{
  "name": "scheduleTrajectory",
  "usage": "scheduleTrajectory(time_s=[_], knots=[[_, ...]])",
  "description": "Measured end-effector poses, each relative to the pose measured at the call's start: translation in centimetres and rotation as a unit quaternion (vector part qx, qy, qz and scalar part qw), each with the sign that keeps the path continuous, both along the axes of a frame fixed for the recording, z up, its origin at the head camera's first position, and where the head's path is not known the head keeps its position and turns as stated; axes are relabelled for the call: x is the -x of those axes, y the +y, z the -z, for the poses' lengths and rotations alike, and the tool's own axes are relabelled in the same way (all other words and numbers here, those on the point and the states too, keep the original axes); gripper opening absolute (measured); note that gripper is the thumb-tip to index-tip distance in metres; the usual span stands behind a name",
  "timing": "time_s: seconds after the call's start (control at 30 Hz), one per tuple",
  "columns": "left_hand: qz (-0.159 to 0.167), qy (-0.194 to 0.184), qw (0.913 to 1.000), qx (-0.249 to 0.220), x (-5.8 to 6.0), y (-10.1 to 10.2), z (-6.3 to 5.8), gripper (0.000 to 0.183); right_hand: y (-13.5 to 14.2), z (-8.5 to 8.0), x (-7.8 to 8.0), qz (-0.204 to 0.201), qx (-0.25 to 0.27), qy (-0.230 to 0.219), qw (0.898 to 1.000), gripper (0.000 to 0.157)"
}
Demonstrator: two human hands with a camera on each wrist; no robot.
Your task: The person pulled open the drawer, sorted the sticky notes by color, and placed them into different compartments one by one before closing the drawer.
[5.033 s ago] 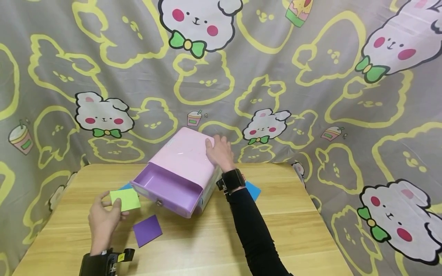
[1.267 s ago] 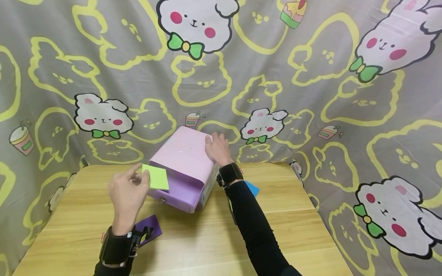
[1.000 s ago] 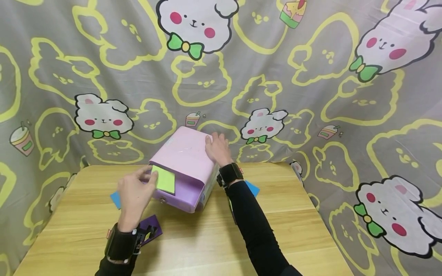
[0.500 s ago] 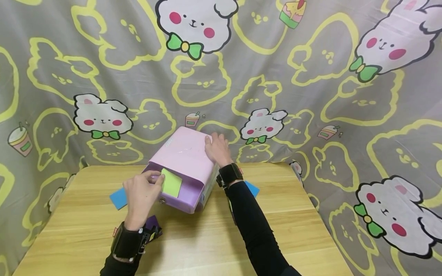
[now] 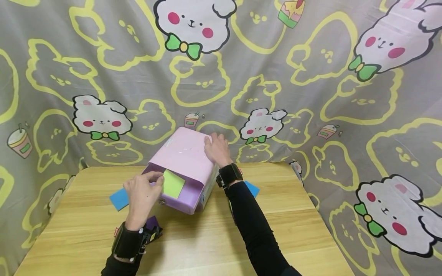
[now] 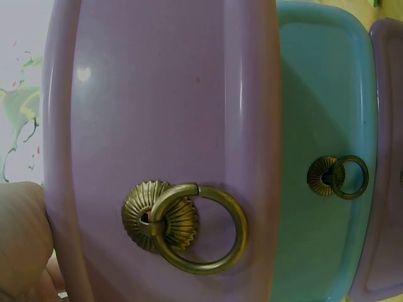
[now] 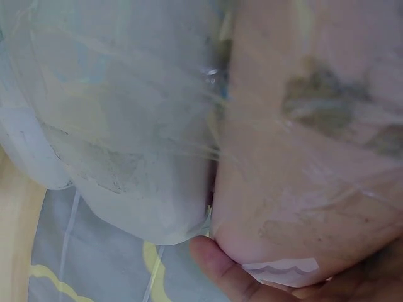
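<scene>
A small drawer cabinet (image 5: 183,153) with a pink top stands turned at an angle, its purple top drawer (image 5: 191,193) pulled out. In that drawer a lime-green square card (image 5: 173,184) leans tilted. My left hand (image 5: 143,195) is at the drawer's left side, its fingertips beside the card's left edge and apparently no longer pinching it. My right hand (image 5: 218,150) holds the cabinet's far right corner, thumb on top; a finger (image 7: 217,261) bends round the corner in the right wrist view. The left wrist view shows the purple front's brass ring pull (image 6: 201,229).
A blue card (image 5: 119,199) lies left of the cabinet, another blue card (image 5: 253,189) to its right. A purple card (image 5: 152,222) is partly hidden by the left wrist camera. A turquoise drawer (image 6: 324,126) sits below the purple one. Patterned curtain (image 5: 293,96) encloses the wooden table (image 5: 304,237).
My left hand has carried the lime-green card from the table's left side into the purple drawer; just now the card shifted slightly right and turned. My right hand stays on the cabinet.
</scene>
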State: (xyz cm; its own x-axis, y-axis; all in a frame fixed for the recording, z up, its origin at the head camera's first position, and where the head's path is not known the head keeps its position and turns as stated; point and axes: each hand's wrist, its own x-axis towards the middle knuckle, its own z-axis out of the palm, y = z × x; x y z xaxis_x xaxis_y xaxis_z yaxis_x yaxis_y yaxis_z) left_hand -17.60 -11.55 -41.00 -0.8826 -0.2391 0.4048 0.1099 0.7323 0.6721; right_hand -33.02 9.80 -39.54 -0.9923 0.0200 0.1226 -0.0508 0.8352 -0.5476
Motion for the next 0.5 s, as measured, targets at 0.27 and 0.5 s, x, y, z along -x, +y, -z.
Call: scheduleTrajectory(time_s=[0.27,0.5], knots=[[0.001,-0.006,0.9999,-0.008,0.00,-0.01,-0.02,0.016,0.01,0.02,0.02,-0.003,0.004,-0.003,1.000,0.057],[0.007,-0.010,0.9999,-0.004,0.03,-0.39,0.07,0.015,0.06,0.10,0.04,-0.005,0.005,-0.001,1.000,0.056]])
